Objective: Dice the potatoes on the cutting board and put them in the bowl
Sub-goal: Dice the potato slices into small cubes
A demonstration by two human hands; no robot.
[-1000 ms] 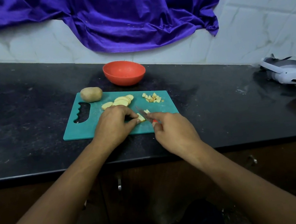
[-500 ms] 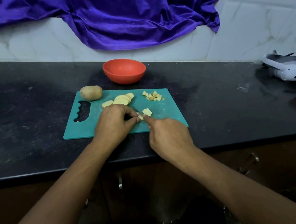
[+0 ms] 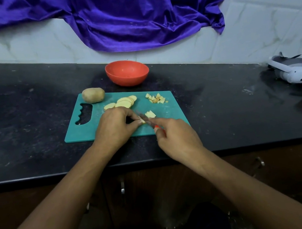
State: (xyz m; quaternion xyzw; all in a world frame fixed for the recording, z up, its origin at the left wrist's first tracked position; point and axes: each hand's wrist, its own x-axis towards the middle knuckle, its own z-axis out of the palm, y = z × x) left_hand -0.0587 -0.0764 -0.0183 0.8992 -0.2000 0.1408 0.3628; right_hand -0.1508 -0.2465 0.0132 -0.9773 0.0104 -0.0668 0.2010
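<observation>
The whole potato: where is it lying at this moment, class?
In the head view, the whole potato lies on the far left corner of the cutting board, left of the slices and in front-left of the red bowl.

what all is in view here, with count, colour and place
counter: 1, black, along the tiled wall
cutting board: 1, teal, on the counter
whole potato: 1, brown, board's far left corner
potato slices: small pile, pale yellow, far middle of the board
diced potato: small heap, pale yellow, far right of the board; a few cubes by the knife
bowl: 1, red-orange, behind the board
cloth: 1, purple, on the wall
white device: 1, far right of the counter
left hand: pinches a potato piece
right hand: grips the knife, red handle
</observation>
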